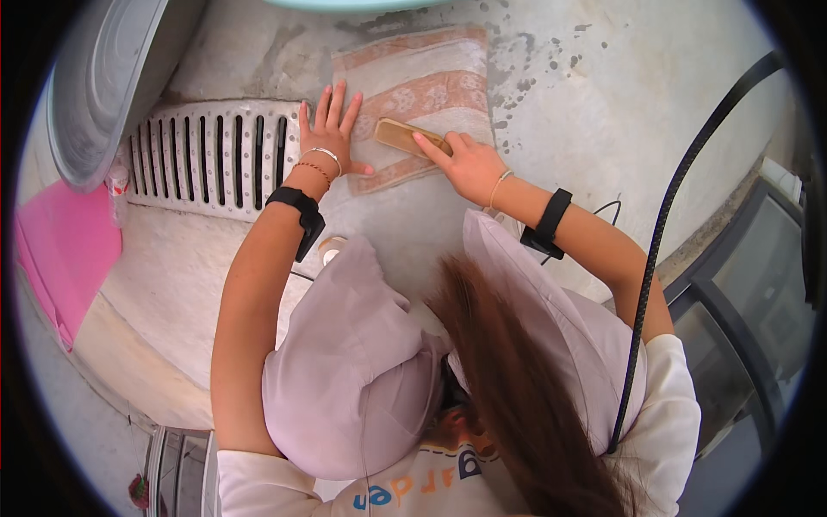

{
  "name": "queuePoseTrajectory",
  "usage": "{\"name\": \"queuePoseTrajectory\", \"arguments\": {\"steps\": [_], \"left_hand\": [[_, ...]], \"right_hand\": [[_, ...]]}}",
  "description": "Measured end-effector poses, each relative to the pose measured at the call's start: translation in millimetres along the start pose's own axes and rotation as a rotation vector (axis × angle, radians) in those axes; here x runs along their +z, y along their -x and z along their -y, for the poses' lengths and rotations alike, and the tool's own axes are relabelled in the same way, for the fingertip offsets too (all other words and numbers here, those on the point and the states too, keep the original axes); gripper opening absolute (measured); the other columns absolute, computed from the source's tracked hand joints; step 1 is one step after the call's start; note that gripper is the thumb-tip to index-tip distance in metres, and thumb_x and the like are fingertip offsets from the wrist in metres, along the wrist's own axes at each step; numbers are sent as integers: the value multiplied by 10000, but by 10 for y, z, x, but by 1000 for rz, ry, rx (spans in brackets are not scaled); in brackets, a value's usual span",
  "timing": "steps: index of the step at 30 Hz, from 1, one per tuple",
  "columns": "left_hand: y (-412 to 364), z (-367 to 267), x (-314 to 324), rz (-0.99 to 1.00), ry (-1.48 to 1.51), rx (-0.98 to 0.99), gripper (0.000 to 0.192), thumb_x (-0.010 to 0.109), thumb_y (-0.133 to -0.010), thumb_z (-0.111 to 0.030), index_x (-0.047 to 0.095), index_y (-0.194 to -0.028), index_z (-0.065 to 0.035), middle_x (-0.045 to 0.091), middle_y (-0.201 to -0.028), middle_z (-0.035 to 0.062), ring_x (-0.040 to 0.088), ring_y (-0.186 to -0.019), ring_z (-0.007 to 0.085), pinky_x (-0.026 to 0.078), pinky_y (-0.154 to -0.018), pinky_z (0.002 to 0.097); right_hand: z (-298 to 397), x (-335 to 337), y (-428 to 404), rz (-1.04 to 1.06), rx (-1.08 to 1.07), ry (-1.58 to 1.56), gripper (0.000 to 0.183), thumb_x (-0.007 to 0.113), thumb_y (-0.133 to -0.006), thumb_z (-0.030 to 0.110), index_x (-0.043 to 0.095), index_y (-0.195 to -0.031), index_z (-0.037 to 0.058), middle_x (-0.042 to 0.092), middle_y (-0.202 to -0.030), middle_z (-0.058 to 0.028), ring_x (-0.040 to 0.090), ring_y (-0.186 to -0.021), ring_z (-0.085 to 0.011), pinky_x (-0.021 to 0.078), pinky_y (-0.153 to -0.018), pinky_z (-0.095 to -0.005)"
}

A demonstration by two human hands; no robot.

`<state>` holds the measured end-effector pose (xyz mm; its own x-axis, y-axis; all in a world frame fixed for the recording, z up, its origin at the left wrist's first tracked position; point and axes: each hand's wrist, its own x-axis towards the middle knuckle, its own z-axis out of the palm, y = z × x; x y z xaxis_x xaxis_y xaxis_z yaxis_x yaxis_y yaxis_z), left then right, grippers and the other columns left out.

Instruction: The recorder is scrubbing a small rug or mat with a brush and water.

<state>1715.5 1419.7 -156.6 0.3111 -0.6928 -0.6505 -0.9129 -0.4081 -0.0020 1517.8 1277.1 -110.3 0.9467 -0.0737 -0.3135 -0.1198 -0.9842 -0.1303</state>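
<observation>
A striped pink and white towel (pixel 446 92) lies spread on the concrete floor. My right hand (pixel 462 161) grips a scrubbing brush with a tan back (pixel 397 136), which rests on the lower part of the towel. The brush's underside is hidden. With fingers spread, my left hand (pixel 331 132) lies flat at the towel's left edge, its thumb on the cloth's lower left and its other fingers near the drain grate (pixel 213 155). It holds nothing.
A large metal basin (pixel 106 84) leans at the upper left, beside a clear plastic bottle (pixel 118 190) and a pink sheet (pixel 71 252). The rim of a pale turquoise basin (pixel 362 5) shows at the top. A black braided cable (pixel 669 194) arcs at the right. Water spots mark the floor.
</observation>
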Motion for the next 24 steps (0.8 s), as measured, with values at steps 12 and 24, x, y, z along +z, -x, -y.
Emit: {"name": "queuePoseTrajectory", "arguments": {"steps": [12, 24], "left_hand": [[-13, 16, 8, 116, -17, -42, 1319, 684, -468, -735, -79, -1431, -255, -177, -1485, 64, -136, -1374, 240, 16, -1061, 533], [-37, 23, -14, 123, -7, -42, 1306, 691, -471, -724, -67, -1432, -270, -188, -1483, 54, -135, -1374, 237, 20, -1065, 527]], "right_hand": [[101, 77, -24, -33, -107, -11, 648, 560, -792, 102, 325, -1379, 245, 472, -855, -90, 541, -705, -248, 485, -550, -342], [-36, 2, -101, -109, 41, -130, 661, 537, -765, 74, 325, -1377, 207, 478, -880, -120, 543, -755, -269, 499, -560, -356]]}}
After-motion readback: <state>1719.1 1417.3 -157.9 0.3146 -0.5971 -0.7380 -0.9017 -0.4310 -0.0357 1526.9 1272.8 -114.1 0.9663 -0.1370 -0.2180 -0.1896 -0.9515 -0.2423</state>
